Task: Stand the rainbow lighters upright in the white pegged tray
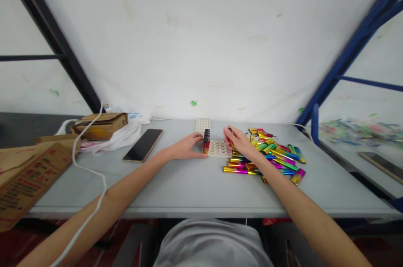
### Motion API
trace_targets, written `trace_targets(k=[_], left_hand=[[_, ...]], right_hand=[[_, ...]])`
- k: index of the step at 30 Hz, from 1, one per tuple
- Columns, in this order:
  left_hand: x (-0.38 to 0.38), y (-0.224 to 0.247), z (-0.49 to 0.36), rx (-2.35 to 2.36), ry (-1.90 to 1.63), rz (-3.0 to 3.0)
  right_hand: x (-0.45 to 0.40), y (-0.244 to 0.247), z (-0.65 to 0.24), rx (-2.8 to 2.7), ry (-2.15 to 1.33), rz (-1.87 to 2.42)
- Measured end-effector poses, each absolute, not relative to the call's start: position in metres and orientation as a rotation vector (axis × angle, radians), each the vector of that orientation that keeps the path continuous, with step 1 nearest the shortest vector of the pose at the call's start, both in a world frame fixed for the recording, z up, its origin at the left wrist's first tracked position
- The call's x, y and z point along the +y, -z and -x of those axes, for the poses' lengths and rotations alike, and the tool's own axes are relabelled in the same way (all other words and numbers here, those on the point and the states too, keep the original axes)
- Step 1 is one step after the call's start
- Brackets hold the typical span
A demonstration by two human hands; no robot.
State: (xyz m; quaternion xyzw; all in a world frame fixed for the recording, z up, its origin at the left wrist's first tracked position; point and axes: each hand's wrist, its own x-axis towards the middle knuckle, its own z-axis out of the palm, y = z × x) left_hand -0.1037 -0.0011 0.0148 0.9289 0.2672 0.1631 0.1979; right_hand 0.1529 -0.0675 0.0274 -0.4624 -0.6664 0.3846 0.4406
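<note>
A short row of slim upright tubes (206,146), red and gold with black tops, stands at the left end of a pale tray (217,148) with rows of round hollows. My left hand (188,147) is curled around this row, fingers behind and thumb in front. Over the tray's right end, my right hand (238,141) is closed in a pinch on a small tube whose dark tip shows above the fingers; most of it is hidden. Beside and beneath my right wrist lies a loose pile of shiny tubes (283,158) in gold, magenta, green and blue.
Behind the first tray lies a second pale tray (202,124), near the wall. A phone (143,145) rests left of my left hand. Cardboard boxes (100,126) and a white plastic bag (116,143) fill the left side. A white cable (90,168) hangs across my left forearm.
</note>
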Motion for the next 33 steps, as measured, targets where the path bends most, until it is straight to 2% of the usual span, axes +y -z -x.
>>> trace_targets(k=[3,13,18,27,33], left_hand=[[-0.001,-0.015,0.104,0.741,-0.476,-2.592],[-0.003,-0.016,0.103,0.744,-0.46,-2.587],[-0.002,-0.015,0.103,0.745,-0.465,-2.588],[-0.001,-0.014,0.104,0.752,-0.467,-2.579],[-0.001,-0.013,0.103,0.762,-0.47,-2.589]], right_hand=[[-0.068,-0.025,-0.148,-1.522,-1.108,1.16],[-0.064,-0.027,-0.131,-1.106,-1.152,1.336],[-0.068,-0.03,-0.127,-1.169,-1.088,1.3],[-0.064,-0.023,-0.126,-1.262,-1.186,1.171],[-0.053,-0.015,-0.131,-1.498,-0.928,1.098]])
